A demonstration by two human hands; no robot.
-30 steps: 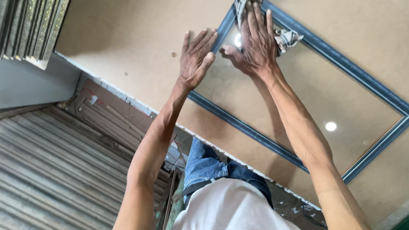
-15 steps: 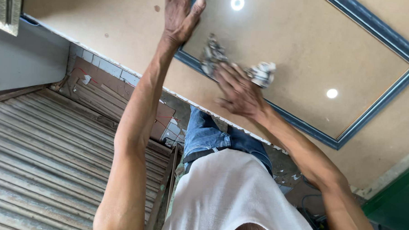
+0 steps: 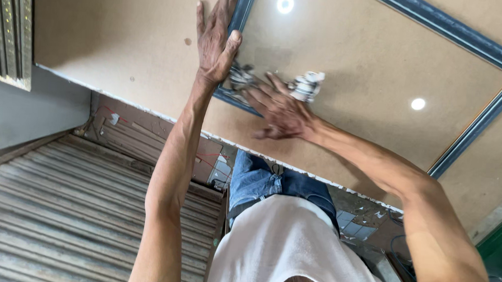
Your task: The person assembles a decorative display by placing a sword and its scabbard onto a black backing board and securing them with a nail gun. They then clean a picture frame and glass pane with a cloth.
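The left hand [image 3: 216, 42] lay open and flat, fingers straight, pressed on the near left corner of the blue-grey moulded picture frame [image 3: 490, 49], which lay on a wide tan fibreboard sheet [image 3: 115, 47]. The right hand [image 3: 280, 111] — fingers spread, somewhat blurred — pressed a crumpled grey-white rag [image 3: 306, 86] onto the glass just inside that corner; nothing was gripped. Two round light reflections showed inside the frame, and a corrugated metal shutter [image 3: 65, 207] lay well left of it.

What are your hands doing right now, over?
Left hand flat on blue frame. Right hand open, rubbing glass with crumpled rag. Nothing in the way.
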